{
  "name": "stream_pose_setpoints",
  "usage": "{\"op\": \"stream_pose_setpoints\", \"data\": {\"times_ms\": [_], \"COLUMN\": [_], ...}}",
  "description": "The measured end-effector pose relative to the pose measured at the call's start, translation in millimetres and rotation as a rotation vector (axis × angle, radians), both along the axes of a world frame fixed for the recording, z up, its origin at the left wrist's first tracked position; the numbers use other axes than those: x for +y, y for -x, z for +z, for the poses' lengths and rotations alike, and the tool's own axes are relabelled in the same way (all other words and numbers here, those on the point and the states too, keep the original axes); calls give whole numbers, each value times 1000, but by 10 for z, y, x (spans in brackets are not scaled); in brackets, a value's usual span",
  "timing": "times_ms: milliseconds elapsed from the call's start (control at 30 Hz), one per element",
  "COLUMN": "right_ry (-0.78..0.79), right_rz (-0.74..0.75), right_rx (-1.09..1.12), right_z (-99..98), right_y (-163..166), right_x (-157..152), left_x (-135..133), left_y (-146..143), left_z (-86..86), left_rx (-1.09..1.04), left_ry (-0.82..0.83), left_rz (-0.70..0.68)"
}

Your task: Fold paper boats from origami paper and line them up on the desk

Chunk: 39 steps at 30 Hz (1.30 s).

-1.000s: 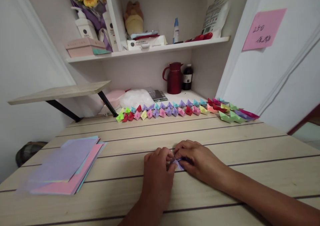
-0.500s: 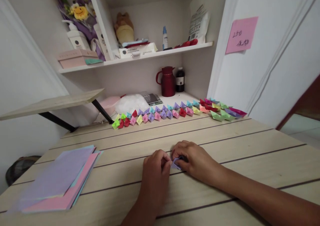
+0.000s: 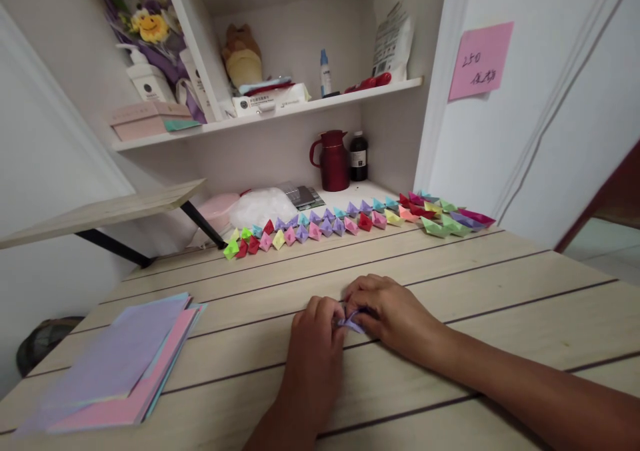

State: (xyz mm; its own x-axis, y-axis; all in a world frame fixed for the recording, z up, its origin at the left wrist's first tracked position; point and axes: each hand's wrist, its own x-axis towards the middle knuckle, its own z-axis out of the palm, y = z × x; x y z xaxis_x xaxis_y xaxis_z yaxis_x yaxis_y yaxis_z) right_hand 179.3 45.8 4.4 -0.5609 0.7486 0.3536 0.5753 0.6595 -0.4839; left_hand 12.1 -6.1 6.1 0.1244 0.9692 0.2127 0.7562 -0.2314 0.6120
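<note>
A small folded piece of purple paper (image 3: 354,323) is pinched between my two hands, low over the middle of the wooden table. My left hand (image 3: 320,328) grips its left end between thumb and fingers. On its right side, my right hand (image 3: 383,308) has thumb and fingertips closed on the paper, its fingers curled over the far edge. The fingers cover much of the paper, so its full folded shape is hidden. Beyond the hands, several folded paper boats (image 3: 327,227) in many colours stand in two rows along the table's back.
A stack of coloured paper sheets (image 3: 120,364) lies at the left. Behind the boats are a white plastic bag (image 3: 263,206), a dark red jug (image 3: 335,161) and a dark bottle (image 3: 359,156). A raised wooden shelf (image 3: 105,211) on black legs overhangs the back left.
My left hand has shifted slightly, and its fingers have closed further over the paper's left end. More of the purple paper shows between the hands. The whole view has tilted a little.
</note>
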Motion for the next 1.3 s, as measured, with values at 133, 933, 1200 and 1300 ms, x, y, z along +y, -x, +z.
{"op": "stream_pose_setpoints", "data": {"times_ms": [133,933,1200,1300], "right_ry": [-77,83,95,89], "right_rz": [-7,0,24,25], "right_rx": [-67,117,79,57], "right_z": [35,-17,-3,1], "right_y": [9,84,59,19], "right_x": [-24,-8,4,17], "left_x": [-21,-6,23,19], "left_y": [1,-4,15,2], "left_z": [2,55,26,35], "left_rx": [35,315,247,263], "left_ry": [-17,0,-11,-8], "left_rz": [-40,32,18,10]}}
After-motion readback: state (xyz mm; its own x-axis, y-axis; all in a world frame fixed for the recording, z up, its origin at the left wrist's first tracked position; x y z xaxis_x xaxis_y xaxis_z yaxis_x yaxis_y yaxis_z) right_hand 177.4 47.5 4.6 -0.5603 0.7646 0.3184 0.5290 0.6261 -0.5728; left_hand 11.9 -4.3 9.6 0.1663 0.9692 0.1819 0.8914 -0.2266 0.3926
